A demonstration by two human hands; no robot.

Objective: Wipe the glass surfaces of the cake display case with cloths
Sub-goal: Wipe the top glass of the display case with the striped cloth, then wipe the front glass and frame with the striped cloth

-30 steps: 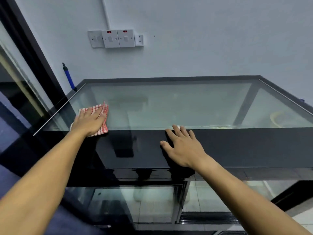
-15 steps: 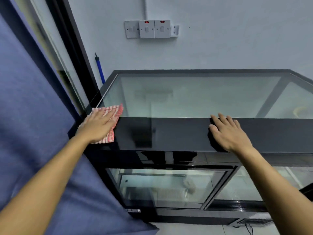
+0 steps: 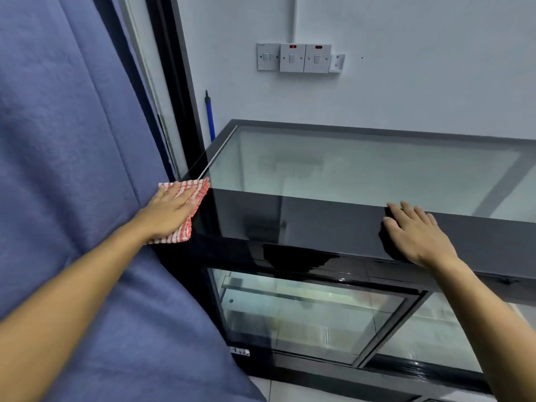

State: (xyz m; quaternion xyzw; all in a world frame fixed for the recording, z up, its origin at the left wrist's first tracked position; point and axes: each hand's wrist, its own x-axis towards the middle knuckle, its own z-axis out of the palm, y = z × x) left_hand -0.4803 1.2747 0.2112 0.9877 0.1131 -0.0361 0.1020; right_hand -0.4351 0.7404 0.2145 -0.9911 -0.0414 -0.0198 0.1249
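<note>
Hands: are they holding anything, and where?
The left hand presses flat on the middle of a red-striped cloth at the case's corner. The right hand holds nothing.

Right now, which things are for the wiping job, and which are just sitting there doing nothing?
For the job:
- red-and-white cloth under the left hand
- display case, with its glass top
- right hand, flat on the case's front edge

Just there:
- blue curtain
- wall switches
- blue handle behind the case

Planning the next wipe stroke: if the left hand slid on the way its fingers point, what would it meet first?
Probably nothing soon: the left hand, flat on the cloth, points across the open top glass.
</note>
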